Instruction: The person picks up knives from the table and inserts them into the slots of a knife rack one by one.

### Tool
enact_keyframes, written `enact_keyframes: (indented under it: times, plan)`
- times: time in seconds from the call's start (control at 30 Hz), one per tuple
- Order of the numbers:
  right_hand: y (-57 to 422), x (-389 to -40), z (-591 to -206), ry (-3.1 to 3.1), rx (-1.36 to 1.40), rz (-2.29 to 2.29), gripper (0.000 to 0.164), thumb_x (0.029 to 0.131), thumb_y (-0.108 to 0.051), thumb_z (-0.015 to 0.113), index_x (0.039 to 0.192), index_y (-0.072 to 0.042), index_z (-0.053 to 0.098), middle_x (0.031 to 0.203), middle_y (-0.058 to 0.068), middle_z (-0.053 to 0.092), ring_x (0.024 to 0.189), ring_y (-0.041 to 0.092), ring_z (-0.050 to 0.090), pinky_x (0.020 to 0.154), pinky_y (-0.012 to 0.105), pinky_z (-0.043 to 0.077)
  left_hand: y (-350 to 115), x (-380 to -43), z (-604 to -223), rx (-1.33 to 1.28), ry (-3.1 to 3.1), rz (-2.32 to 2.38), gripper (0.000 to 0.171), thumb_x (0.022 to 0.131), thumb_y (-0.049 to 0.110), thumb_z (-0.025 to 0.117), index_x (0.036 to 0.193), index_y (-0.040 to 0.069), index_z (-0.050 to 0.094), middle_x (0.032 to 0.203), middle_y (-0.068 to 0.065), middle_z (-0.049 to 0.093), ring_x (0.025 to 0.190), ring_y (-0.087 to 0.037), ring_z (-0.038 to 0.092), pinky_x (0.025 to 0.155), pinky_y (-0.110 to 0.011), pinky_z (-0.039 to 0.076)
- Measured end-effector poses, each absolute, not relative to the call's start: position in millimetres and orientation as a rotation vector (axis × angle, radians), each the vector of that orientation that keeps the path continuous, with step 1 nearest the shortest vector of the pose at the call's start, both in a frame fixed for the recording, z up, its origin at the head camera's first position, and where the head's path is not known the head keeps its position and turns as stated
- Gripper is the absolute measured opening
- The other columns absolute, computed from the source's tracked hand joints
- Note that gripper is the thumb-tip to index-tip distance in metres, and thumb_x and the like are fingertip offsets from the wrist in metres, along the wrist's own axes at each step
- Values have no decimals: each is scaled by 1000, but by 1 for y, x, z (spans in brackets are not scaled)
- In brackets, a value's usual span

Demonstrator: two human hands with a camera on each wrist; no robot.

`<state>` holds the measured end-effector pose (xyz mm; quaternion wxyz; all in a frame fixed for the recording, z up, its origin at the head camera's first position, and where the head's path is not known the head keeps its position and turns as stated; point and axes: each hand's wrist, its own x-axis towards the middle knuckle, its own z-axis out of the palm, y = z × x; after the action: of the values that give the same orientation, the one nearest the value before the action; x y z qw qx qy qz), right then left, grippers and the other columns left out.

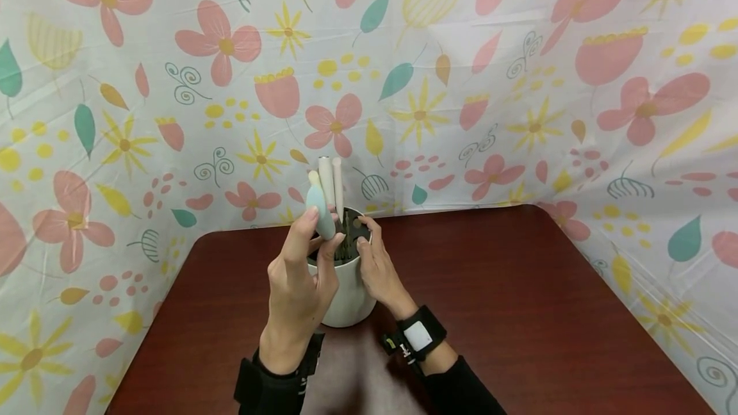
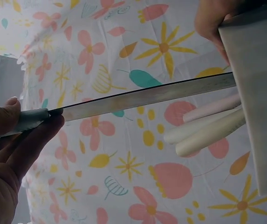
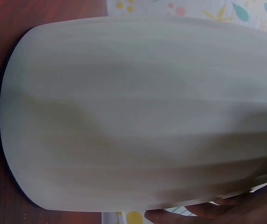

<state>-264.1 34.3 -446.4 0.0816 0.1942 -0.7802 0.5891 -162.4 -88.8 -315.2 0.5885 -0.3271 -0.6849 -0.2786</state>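
My left hand [image 1: 300, 290] pinches the pale blue handle of a knife [image 1: 320, 210] between thumb and fingers, above a white knife holder [image 1: 348, 300]. In the left wrist view, a long stretch of the blade [image 2: 147, 99] shows between the hand [image 2: 7, 154] and the holder's rim [image 2: 246, 116]; its tip is hidden inside. My right hand [image 1: 382, 271] grips the holder's right side at the rim, fingers over the edge. Beside the blade, several other handles [image 2: 208, 128], cream, white and pinkish, stick out of the holder. The right wrist view is mostly filled by the holder's ribbed wall [image 3: 124, 112].
The holder stands on a dark reddish-brown table [image 1: 519, 312] with rounded far corners. Behind and beside the table hangs a white cloth [image 1: 426, 63] printed with flowers and leaves. Each wrist wears a black strap [image 1: 423, 335].
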Motion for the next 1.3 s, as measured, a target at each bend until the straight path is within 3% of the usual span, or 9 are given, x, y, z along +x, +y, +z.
enact_keyframes:
  times: [0.27,0.53,1.03,1.3]
  plan:
    - [34,-264,-446,-2337,573,1747,45,112,-38,25,156,-28,23,161,11,33,132,32,50,111,55,38,-91,-172,-323,-737,-1634,-648,50,98,1,63,139,-4,35,111,-26,65,101,-32,73,82,-34,62]
    - [34,-265,-444,-2327,579,1789,44,112,-37,26,156,-28,23,166,8,25,149,32,38,117,58,35,-91,-184,-331,-734,-1670,-640,58,98,1,63,148,3,34,115,-27,63,99,-30,70,79,-33,62]
    - [35,-265,-444,-2335,605,1796,45,113,-36,24,157,-28,21,165,9,24,140,32,46,116,56,35,-97,-205,-356,-651,-1804,-731,67,96,-1,64,153,11,29,129,-30,58,109,-38,69,80,-38,63]
    - [36,-268,-443,-2401,608,1807,47,113,-24,25,160,-17,19,167,16,19,146,39,40,117,59,35,-98,-217,-369,-629,-1840,-736,81,91,-6,68,157,16,26,127,-31,60,104,-39,69,75,-39,63]
